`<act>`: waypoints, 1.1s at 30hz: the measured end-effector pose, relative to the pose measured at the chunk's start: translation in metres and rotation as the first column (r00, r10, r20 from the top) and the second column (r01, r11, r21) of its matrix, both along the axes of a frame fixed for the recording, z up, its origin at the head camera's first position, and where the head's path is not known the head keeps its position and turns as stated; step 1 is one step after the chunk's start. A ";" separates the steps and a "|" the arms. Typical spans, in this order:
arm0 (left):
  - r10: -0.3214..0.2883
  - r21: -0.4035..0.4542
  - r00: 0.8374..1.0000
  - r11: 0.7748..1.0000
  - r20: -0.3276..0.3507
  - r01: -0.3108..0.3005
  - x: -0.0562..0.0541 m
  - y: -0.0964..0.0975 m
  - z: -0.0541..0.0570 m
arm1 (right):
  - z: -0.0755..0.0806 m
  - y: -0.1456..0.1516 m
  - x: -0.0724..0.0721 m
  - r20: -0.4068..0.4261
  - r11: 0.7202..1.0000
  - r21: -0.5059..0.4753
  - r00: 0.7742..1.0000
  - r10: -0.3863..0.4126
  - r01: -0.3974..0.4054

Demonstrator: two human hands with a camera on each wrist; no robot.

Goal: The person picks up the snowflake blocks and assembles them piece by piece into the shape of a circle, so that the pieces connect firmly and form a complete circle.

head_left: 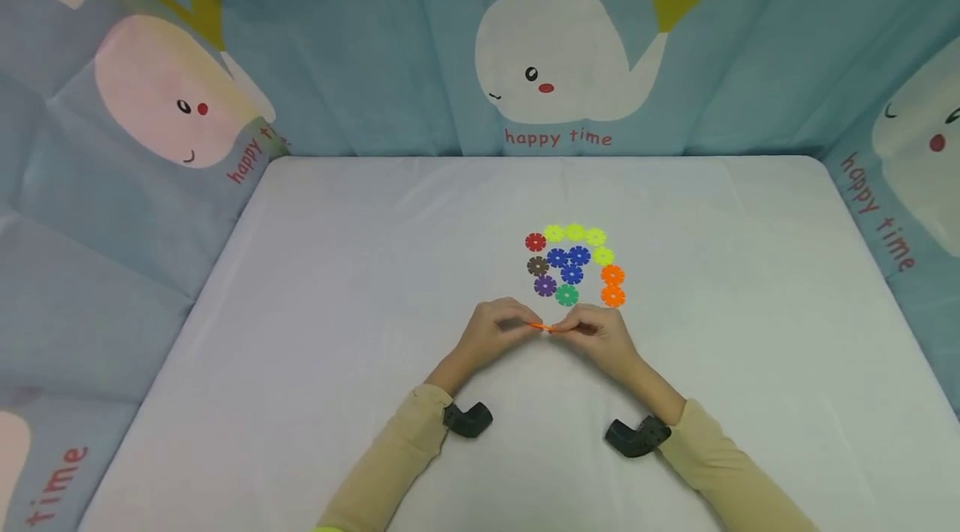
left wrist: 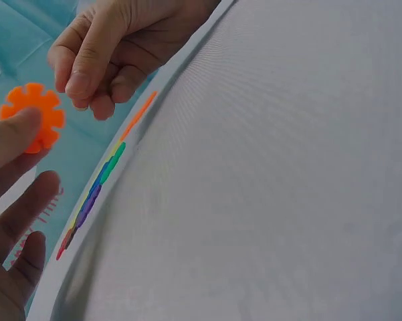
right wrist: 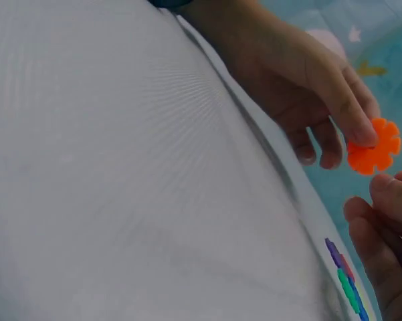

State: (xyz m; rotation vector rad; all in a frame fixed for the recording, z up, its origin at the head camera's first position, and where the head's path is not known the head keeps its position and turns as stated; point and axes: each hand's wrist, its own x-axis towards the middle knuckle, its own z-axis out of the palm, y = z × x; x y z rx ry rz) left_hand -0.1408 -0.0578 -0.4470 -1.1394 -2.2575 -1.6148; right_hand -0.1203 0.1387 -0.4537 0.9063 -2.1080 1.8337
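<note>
My left hand (head_left: pixel 501 325) pinches an orange notched disc (left wrist: pixel 48 119) between thumb and index finger, its other fingers spread apart. Seen from the head view, the disc is nearly edge-on above the white table. Facing it is my right hand (head_left: pixel 596 336), thumb and index finger drawn together and the other fingers curled. Its fingertips are close to the disc's edge, and I cannot tell whether they hold anything. Just beyond the hands lies a group of notched discs: red (head_left: pixel 536 242), yellow (head_left: pixel 574 232), blue (head_left: pixel 572 274), brown (head_left: pixel 537 266), purple (head_left: pixel 545 286), green (head_left: pixel 567 295) and orange (head_left: pixel 612 274).
A white cloth covers the table (head_left: pixel 360 265). Blue curtains (head_left: pixel 390 57) printed with whales rise behind it and along both sides. Dark curved pieces (head_left: pixel 468 420) sit at both wrists, by the beige sleeves (head_left: pixel 397 453).
</note>
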 end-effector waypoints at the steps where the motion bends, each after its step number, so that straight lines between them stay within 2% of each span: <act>1: 0.010 0.006 1.000 1.000 0.012 -0.010 0.000 0.000 0.000 | 0.000 0.000 0.000 -0.002 1.000 0.001 1.000 -0.014 0.014; 6: 0.060 0.041 0.995 0.997 0.080 -0.063 0.002 -0.003 0.000 | 0.001 0.002 0.001 0.053 0.996 -0.008 0.995 -0.089 0.090; 9: 0.107 0.039 0.992 0.993 0.067 -0.110 0.003 -0.005 0.000 | 0.004 0.003 0.000 0.115 0.992 -0.043 0.987 -0.116 0.121; 12: 0.150 0.039 0.987 0.988 0.049 -0.152 0.003 -0.006 -0.001 | 0.004 0.010 -0.005 0.142 0.984 -0.074 0.978 -0.152 0.164; 15: 0.178 0.053 0.983 0.982 0.038 -0.180 0.005 -0.005 -0.001 | -0.001 0.025 -0.012 0.178 0.970 -0.051 0.958 -0.224 0.237; 18: 0.200 0.078 0.979 0.976 0.027 -0.202 0.005 -0.004 -0.001 | -0.009 0.045 -0.021 0.183 0.938 0.075 0.920 -0.346 0.338; 21: 0.230 0.098 0.973 0.968 0.027 -0.232 0.004 -0.003 0.000 | -0.016 0.063 -0.027 0.099 0.864 0.256 0.877 -0.469 0.433; 22: 0.242 0.101 0.970 0.965 0.028 -0.243 0.003 -0.003 0.000 | -0.019 0.067 -0.028 0.066 0.839 0.296 0.866 -0.496 0.458; 24: 0.263 0.107 0.964 0.958 0.034 -0.265 0.002 -0.004 0.001 | -0.023 0.073 -0.030 0.025 0.807 0.341 0.853 -0.521 0.482; 25: 0.271 0.108 0.962 0.956 0.035 -0.274 0.002 -0.004 0.001 | -0.025 0.075 -0.031 0.015 0.797 0.355 0.850 -0.527 0.488; 27: 0.273 0.113 0.961 0.955 0.034 -0.275 0.002 -0.004 0.001 | -0.027 0.076 -0.031 0.019 0.797 0.361 0.850 -0.526 0.485; 30: 0.246 0.113 0.969 0.962 0.031 -0.248 0.001 -0.003 0.000 | -0.027 0.074 -0.029 0.032 0.790 0.386 0.849 -0.528 0.477; 33: 0.232 0.104 0.973 0.967 0.017 -0.232 0.002 -0.003 0.000 | -0.026 0.070 -0.028 0.033 0.767 0.432 0.841 -0.539 0.475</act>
